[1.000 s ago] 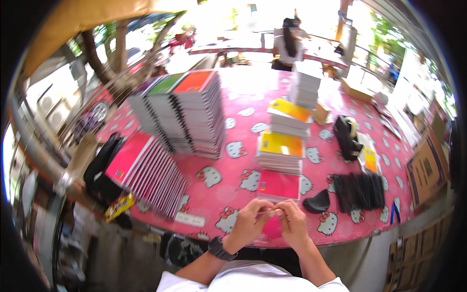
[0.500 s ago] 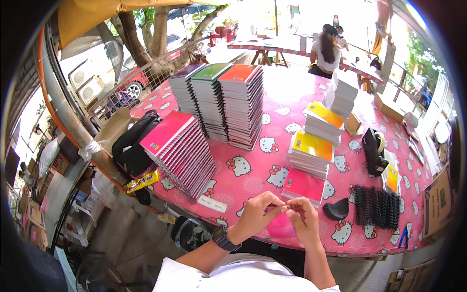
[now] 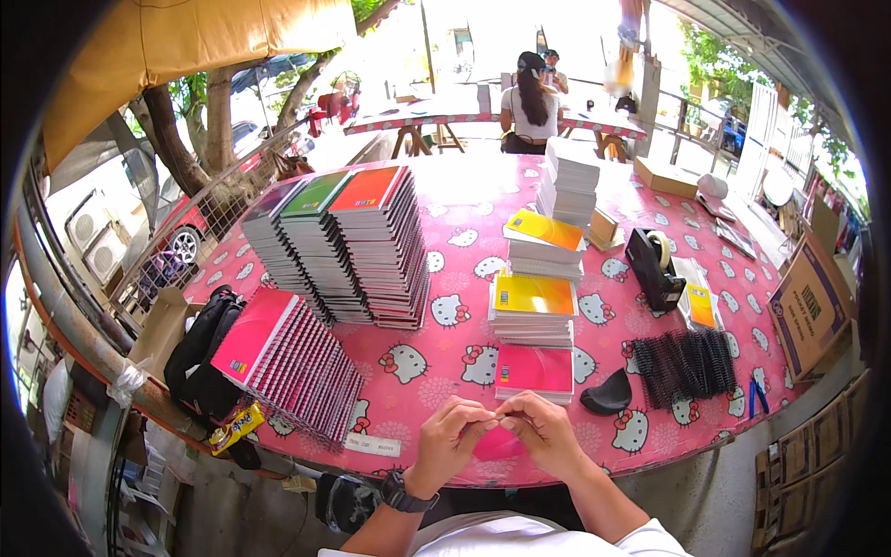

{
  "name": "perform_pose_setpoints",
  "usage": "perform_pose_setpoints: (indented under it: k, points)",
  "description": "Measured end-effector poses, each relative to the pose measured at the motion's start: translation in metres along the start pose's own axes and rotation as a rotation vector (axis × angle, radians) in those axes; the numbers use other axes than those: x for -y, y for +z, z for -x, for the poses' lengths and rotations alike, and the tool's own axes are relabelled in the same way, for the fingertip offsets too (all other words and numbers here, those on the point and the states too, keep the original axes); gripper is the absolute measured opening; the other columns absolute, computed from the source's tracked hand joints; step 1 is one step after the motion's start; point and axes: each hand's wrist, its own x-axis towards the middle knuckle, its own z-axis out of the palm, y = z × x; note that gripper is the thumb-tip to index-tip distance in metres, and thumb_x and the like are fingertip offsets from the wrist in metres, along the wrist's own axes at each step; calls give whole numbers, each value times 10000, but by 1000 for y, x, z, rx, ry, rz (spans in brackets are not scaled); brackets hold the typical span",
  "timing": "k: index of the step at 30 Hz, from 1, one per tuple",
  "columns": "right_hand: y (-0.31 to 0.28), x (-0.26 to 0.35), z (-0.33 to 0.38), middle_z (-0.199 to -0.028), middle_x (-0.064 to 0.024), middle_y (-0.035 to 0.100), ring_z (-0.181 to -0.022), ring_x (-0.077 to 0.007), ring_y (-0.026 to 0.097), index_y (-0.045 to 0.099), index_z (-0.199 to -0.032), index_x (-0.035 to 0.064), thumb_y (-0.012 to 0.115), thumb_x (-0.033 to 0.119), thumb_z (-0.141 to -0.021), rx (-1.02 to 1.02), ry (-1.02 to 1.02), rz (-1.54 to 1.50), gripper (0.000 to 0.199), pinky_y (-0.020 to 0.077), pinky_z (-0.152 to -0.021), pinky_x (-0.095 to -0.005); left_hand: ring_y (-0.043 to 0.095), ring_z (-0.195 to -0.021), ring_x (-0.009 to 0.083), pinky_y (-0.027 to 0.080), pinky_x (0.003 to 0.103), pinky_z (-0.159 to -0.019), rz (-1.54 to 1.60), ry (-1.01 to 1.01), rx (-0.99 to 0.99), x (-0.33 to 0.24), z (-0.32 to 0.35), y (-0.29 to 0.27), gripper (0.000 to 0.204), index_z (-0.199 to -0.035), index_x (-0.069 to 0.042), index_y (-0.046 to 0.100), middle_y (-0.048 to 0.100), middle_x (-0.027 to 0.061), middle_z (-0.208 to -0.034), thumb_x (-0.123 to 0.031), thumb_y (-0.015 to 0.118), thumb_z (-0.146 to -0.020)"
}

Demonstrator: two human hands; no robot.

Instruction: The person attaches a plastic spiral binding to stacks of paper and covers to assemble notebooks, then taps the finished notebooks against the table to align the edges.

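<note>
Close to the table's near edge my left hand and my right hand meet, thumbs and fingertips pinched together. Whatever lies between the fingertips is too small to make out. Beneath them a bright pink cover shows, partly hidden by the hands. Just beyond is a short stack of pink-covered notebooks, with yellow-covered stacks behind it. A black rounded object lies right of my right hand. Farther right is a heap of black binding coils.
Tall stacks of spiral notebooks with orange, green and purple covers stand at the left. Nearer leans a pink spiral stack, beside a black bag. A tape dispenser, blue-handled pliers and cardboard box are right. People are beyond.
The view has swung to the right, so the table's things sit farther left. My hands stay pinched together, with the fingertips still touching.
</note>
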Motion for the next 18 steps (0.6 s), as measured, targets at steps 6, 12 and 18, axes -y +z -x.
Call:
perform_pose_setpoints:
  k: [6, 12, 18]
  points:
    - [29, 27, -35, -865, 0, 578, -782, -69, 532, 602, -961, 18, 620, 64, -900, -96, 99, -284, 78, 436, -680, -207, 574, -979, 175, 435, 326, -917, 35, -147, -317, -11, 9, -46, 667, -1303, -4, 414, 579, 102, -1159, -125, 787, -763]
    - [74, 62, -129, -900, 19, 576, -830, -60, 525, 577, -1011, 18, 590, 90, -927, -85, -191, -442, 111, 426, -724, -213, 531, -788, 69, 449, 212, -696, 407, -153, -547, -20, 4, -119, 495, -1294, -30, 391, 588, 19, -923, -107, 666, -890]
    - [161, 83, -216, -755, -60, 608, -704, -117, 566, 597, -943, 17, 609, 66, -863, -142, -286, -239, 95, 463, -662, -272, 457, -624, 36, 375, 164, -504, -73, 68, -974, -30, -49, -254, 427, -1273, 5, 434, 590, 38, -851, -10, 625, -891]
